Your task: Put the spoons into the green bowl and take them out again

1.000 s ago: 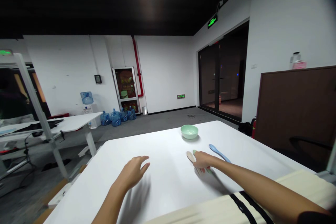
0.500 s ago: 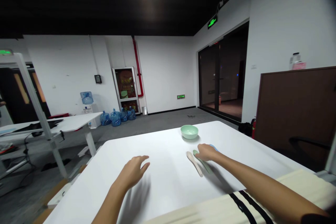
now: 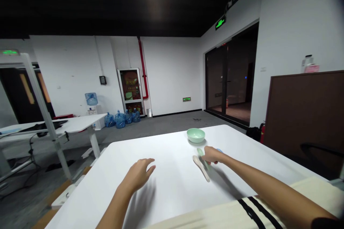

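My right hand [image 3: 213,155] is closed on a green spoon [image 3: 200,152], whose bowl end points toward the far side of the table. Part of its handle is hidden by my fingers. Just left of that hand, a beige spoon [image 3: 201,169] lies on the white table [image 3: 169,186]. A small blue piece [image 3: 219,150] shows behind my right wrist, mostly covered, so its kind cannot be made out. Beyond the spoons stands a light green bowl [image 3: 196,136]. My left hand [image 3: 140,175] hovers over the table's left part, thumb and fingers apart, holding nothing.
Cream cloth with black stripes [image 3: 252,211] lies along the near edge. A second white table [image 3: 77,123] with a metal post [image 3: 40,96] stands at left, near blue water bottles [image 3: 119,120]. A brown partition [image 3: 303,111] rises at right.
The green spoon has shifted in my right hand's grip, its handle now nearer the fingers and its bowl end showing more. My left hand stays much the same. The view has shifted slightly.
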The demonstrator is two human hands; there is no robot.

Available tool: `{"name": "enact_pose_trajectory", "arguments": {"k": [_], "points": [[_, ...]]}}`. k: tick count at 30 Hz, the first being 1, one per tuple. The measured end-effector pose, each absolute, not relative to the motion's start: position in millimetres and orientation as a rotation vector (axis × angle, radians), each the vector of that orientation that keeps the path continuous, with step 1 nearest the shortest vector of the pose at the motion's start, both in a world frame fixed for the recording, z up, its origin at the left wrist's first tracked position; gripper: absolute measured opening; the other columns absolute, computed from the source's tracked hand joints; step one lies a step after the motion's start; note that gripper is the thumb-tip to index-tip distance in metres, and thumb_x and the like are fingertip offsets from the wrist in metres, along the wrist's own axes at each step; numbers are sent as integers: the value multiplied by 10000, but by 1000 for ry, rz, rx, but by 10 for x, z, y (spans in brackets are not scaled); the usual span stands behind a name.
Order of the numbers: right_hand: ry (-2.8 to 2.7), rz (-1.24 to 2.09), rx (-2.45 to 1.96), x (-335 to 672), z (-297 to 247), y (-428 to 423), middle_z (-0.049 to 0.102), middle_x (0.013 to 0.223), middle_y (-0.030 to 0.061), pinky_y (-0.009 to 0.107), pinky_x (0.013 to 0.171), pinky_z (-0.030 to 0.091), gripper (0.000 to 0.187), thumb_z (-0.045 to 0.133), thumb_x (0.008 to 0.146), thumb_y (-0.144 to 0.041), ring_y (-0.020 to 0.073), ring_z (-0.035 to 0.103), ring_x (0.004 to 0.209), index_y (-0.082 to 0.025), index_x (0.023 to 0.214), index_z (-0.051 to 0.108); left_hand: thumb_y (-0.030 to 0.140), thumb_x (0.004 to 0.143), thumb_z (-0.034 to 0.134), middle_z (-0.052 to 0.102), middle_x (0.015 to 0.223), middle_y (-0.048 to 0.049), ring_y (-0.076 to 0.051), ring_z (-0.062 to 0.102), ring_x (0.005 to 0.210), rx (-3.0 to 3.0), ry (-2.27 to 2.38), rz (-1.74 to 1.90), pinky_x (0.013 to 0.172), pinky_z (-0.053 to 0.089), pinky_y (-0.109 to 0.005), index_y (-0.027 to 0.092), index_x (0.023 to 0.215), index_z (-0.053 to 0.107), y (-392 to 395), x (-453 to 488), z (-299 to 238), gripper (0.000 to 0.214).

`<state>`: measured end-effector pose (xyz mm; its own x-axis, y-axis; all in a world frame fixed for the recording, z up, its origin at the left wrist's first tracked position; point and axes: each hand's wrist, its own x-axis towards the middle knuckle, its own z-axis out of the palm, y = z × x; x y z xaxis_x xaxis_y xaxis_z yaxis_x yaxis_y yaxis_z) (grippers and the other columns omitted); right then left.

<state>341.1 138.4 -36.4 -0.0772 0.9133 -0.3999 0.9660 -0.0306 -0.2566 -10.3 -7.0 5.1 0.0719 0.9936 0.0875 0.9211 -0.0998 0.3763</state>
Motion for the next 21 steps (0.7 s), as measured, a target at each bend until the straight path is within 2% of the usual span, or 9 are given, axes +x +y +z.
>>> {"name": "enact_pose_trajectory", "arguments": {"k": [4, 8, 14, 21], "points": [[2159, -923, 1910, 3063, -221, 1333, 494, 685, 68, 110, 606, 436, 567, 443, 740, -394, -13, 425, 548, 11, 1118, 566, 543, 892, 325, 579, 1303, -34, -243, 509, 1242, 2130, 1942, 477, 1062, 424, -414, 306, 1270, 550, -68, -116, 59, 500], [2181, -1013, 1757, 2613, -179, 1265, 494, 669, 63, 116, 632, 461, 559, 457, 767, -397, -21, 430, 553, 20, 1118, 581, 544, 890, 330, 580, 1302, -30, -242, 513, 1239, 2137, 1944, 472, 1053, 430, -397, 305, 1266, 554, -52, -126, 53, 499], [2204, -1011, 1661, 2133, -317, 1208, 490, 654, 50, 161, 700, 503, 533, 478, 765, -361, -1, 480, 591, 5, 1137, 583, 546, 889, 340, 582, 1300, -16, -235, 516, 1237, 2149, 1961, 481, 1048, 432, -383, 323, 1260, 553, -20, -142, 14, 482], [2225, -939, 1694, 1903, -543, 1214, 459, 614, 48, 156, 668, 483, 508, 478, 719, -293, 47, 490, 541, 16, 1111, 571, 541, 890, 343, 580, 1305, -15, -228, 517, 1239, 2165, 1952, 478, 1052, 431, -361, 312, 1258, 559, -17, -149, 27, 485]]}}
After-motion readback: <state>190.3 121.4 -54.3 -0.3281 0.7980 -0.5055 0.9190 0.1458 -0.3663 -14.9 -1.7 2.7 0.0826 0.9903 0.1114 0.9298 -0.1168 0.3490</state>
